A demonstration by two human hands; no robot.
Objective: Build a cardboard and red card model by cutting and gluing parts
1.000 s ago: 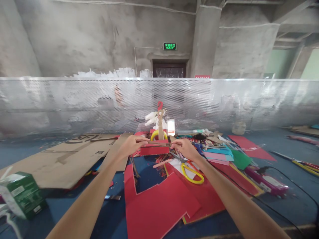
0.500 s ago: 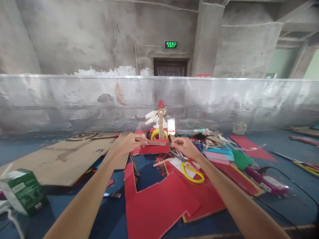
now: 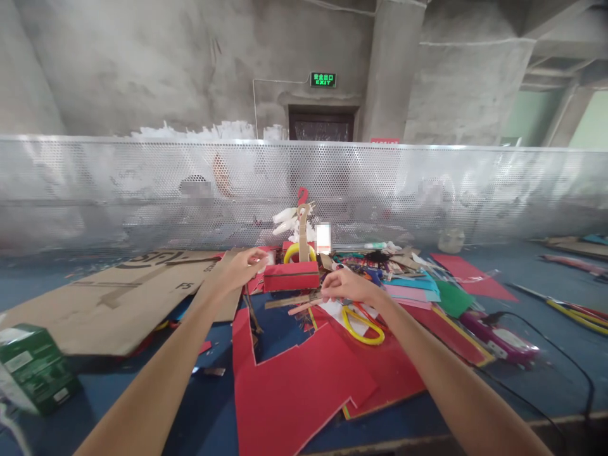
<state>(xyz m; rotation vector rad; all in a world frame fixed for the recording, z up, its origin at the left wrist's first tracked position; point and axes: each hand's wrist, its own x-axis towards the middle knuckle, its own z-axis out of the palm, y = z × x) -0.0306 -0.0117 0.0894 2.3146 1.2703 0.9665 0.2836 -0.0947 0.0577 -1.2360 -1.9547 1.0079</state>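
Note:
A small red box [image 3: 291, 277] stands among craft scraps on the blue table [image 3: 546, 304]. My left hand [image 3: 242, 267] reaches to the box's upper left corner with its fingers curled and pinched there. My right hand [image 3: 344, 285] hovers just right of the box and below it, pinching the end of a thin cardboard strip [image 3: 289, 301]. The strip lies level in front of the box. Behind the box rises a cardboard upright [image 3: 303, 231] with a red top and a yellow ring [image 3: 291, 251] at its foot.
Yellow-handled scissors [image 3: 361, 326] lie under my right wrist. Big red card sheets [image 3: 294, 386] lie in front, a flat cardboard sheet [image 3: 118, 297] to the left, a green carton [image 3: 33, 370] at far left. Coloured papers [image 3: 418, 288], a purple tool [image 3: 498, 339] and a perforated metal screen [image 3: 142, 190] are also there.
The cardboard strip, held by both hands along the top of the red box, has come down in front of it with my right hand. My left hand stayed at the box's left corner.

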